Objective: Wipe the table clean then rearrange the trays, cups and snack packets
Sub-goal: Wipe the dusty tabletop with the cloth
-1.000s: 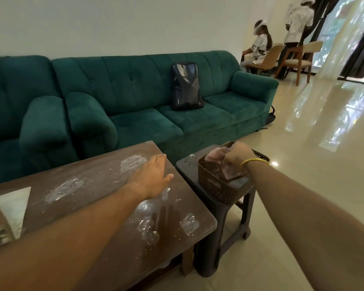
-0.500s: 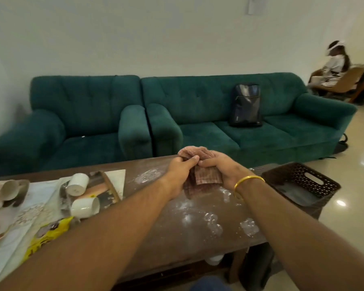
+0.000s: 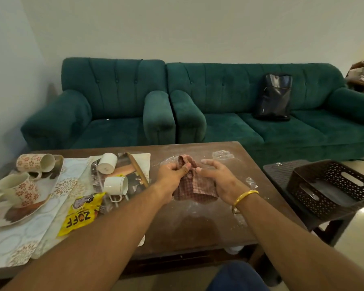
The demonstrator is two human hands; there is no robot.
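Evidently the wiping step, not yet begun. Left hand [image 3: 172, 175] pinches the checked cloth [image 3: 192, 185] closed; right hand [image 3: 221, 179] half open, fingers spread, resting against cloth's edge. Cloth sits over the worktop [image 3: 208, 223], amid white smears. Next: flatten cloth, sweep smears. Trays, cups, snack packet [image 3: 82, 213] crowd the left; far-left tray cut off.

A green velvet armchair [image 3: 105, 106] stood against the white wall [image 3: 177, 26], just beside a matching green sofa [image 3: 250, 114], their padded arms nearly touching. A black backpack [image 3: 274, 97] leaned upright against the sofa's backrest, resting on the seat cushion. At the right, a dark perforated basket [image 3: 332, 185] sat on a dark stool [image 3: 282, 175], which stood on the glossy pale floor [image 3: 359, 248].
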